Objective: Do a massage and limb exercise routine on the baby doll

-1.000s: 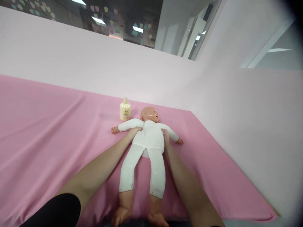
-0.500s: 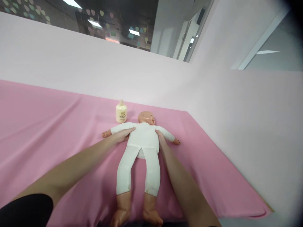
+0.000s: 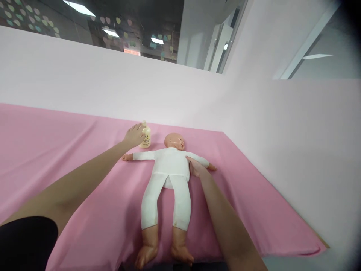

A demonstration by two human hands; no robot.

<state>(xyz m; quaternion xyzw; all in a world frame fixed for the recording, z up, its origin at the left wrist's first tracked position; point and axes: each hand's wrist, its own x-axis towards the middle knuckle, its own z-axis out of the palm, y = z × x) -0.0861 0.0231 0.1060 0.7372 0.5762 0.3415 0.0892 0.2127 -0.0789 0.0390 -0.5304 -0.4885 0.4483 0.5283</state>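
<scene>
A baby doll (image 3: 169,177) in a white suit lies on its back on the pink cloth (image 3: 70,158), head toward the far wall, arms spread. A small cream bottle (image 3: 146,136) stands just left of the doll's head. My left hand (image 3: 134,135) reaches over the doll's arm and touches the bottle's left side, fingers curled around it. My right hand (image 3: 196,167) rests against the doll's side under its outstretched arm, fingers apart.
Pale pink partition walls (image 3: 282,143) close the cloth-covered surface at the back and on the right. The cloth's front right edge (image 3: 318,249) drops off near the bottom corner. Beyond the partition, ceiling lights and paper hearts hang.
My left hand has left the doll's chest and moved up and left to the bottle. My right hand stays at the doll's side.
</scene>
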